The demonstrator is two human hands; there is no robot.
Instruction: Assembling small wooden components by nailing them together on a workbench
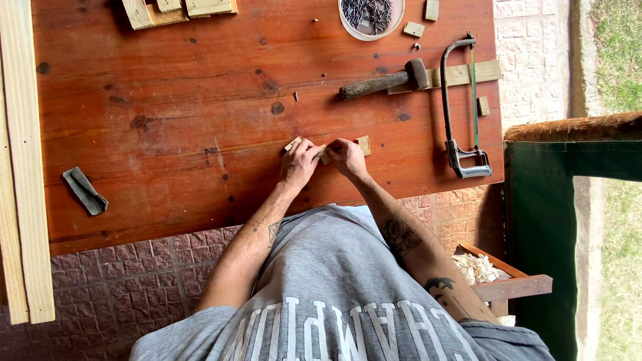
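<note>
Near the front edge of the red wooden table (167, 100), the left hand (299, 162) and right hand (348, 157) are pinching small wood pieces (326, 152) together, apparently aligning them; next likely calls for the hammer (384, 81) and nails (366, 13).

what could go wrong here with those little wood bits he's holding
The small wood pieces sit pinched between the left hand and right hand, so they might slip or splinter. The hacksaw juts over the table edge and could get knocked off.
</note>
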